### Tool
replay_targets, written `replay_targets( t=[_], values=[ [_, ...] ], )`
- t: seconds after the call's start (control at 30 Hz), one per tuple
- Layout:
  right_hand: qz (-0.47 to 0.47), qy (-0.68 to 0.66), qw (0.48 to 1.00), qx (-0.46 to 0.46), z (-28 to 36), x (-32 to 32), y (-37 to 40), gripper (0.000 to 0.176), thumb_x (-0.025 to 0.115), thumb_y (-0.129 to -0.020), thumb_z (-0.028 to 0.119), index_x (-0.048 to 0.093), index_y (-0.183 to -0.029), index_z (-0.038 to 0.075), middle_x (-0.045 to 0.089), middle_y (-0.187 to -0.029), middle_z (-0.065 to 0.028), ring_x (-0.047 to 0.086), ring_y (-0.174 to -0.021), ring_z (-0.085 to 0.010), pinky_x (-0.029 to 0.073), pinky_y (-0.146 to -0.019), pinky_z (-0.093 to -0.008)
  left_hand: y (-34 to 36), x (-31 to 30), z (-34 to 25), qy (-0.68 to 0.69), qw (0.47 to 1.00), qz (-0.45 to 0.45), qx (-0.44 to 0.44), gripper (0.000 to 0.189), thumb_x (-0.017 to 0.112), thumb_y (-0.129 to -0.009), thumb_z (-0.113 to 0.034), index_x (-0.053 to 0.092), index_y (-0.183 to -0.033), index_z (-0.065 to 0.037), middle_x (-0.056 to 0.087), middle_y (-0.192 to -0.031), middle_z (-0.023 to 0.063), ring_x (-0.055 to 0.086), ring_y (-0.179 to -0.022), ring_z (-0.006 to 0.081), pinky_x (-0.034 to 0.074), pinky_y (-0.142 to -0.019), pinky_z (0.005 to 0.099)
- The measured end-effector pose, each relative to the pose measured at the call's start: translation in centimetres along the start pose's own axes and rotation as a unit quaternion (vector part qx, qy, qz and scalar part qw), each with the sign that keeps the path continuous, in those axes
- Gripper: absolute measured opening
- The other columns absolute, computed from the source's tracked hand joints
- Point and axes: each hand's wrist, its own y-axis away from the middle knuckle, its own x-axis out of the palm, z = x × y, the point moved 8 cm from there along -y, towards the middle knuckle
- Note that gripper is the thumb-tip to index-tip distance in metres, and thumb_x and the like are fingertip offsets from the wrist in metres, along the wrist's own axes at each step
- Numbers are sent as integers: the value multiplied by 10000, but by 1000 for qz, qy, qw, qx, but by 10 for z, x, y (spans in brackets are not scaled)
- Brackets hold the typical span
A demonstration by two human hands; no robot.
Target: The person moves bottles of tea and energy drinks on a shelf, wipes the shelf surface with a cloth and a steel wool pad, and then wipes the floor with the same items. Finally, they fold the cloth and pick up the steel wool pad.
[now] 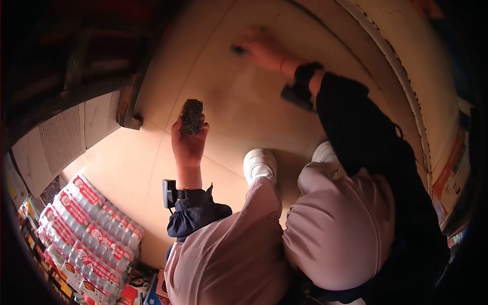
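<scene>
1. Pink trousers (218, 244) fill the lower view, nearest the lens; the person is low over the tiled floor (218, 91), which spans most of the frame.
2. Bottle packs (96, 229), wrapped with red-and-white labels, stand stacked at lower left, apart from both hands.
3. White shoes (260, 163) rest on the floor between the two arms. Judgement: both soles flat would give a steady base for the long right reach.
4. Right hand (262, 48): extended far forward, low at the floor, motion-blurred. Fingers bend around or over a small item; firm grip or loose contact, cannot tell. Judgement: short, even strokes with light pressure would suit this reach better than a full stretch.
5. Left hand (189, 147): palm turned up, fingers curled around a dark wiry pad (192, 117). The pad projects past the fingertips, well apart from the right hand. Judgement: a relaxed hold clear of the strokes limits shed bits.
6. Dark-blue item (239, 50): at the right fingertips, too blurred to identify. Judgement: its face should lie flat against the surface.
</scene>
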Motion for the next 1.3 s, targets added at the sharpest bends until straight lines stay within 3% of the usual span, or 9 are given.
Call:
replay_targets(
  t=[0.13,0.33,0.4,0.47,0.53,0.8,1.13,1.23,1.3],
  values=[
    [-76,46,993,83,-38,5,-22,274,641,-707,103,618,-980,107,560,-924,-108,513,-964,-325,417,-831,-430,5,-4,-6,-8,1000,-11,12,341,517,-911,-249,521,-1196,-61,570,-1129,104,538,-951,219,448,-782,337],
    [-29,-10,981,-193,130,92,14,56,568,-699,136,610,-714,101,568,-799,-90,565,-808,-245,473,-679,-376,7,-6,-9,28,999,-16,19,350,515,-910,-246,525,-1170,-11,571,-1132,120,529,-975,252,454,-792,356],
    [207,-33,965,-156,173,142,40,47,573,-700,156,605,-700,122,577,-818,-60,574,-825,-228,471,-703,-367,3,-4,-7,23,1000,13,12,354,513,-910,-248,525,-1171,-10,573,-1138,122,533,-980,256,456,-796,356],
    [111,-2,937,-331,199,115,76,65,592,-677,160,616,-724,121,579,-854,-53,572,-873,-210,463,-738,-346,2,-2,-9,9,1000,6,16,351,511,-911,-247,528,-1168,-9,574,-1139,123,535,-979,257,456,-795,355],
    [138,-51,936,-319,175,102,73,104,607,-658,166,617,-751,122,570,-876,-56,557,-906,-211,452,-759,-344,1,-2,-9,-3,1000,-3,17,347,509,-912,-247,530,-1164,-9,575,-1141,124,536,-978,258,457,-795,355],
    [-76,-114,986,93,-52,-31,65,398,669,-657,-2,617,-1034,111,539,-1013,-84,520,-972,-295,440,-828,-372,-10,-8,9,9,1000,-7,-2,339,518,-910,-249,540,-1164,-26,582,-1136,112,544,-974,242,465,-788,351],
    [191,-124,973,42,49,-45,215,365,682,-670,54,639,-1023,137,539,-953,-81,515,-945,-274,424,-873,-370,-29,12,50,-243,969,-36,15,457,500,-858,-82,412,-1302,-143,522,-1193,125,543,-1022,234,468,-835,358],
    [109,-450,799,383,26,-65,241,399,633,-831,107,548,-1220,83,551,-1176,-50,523,-1104,-188,400,-958,-320,-33,35,82,-289,956,41,-40,632,431,-680,60,388,-1280,-131,499,-1192,138,545,-1022,257,478,-866,380],
    [31,-561,721,405,31,-88,233,399,614,-852,120,527,-1237,59,555,-1188,-53,525,-1101,-171,403,-959,-317,-31,55,103,-282,951,101,-81,595,427,-670,60,405,-1237,-117,501,-1183,141,548,-1009,254,484,-847,381]
  ],
)
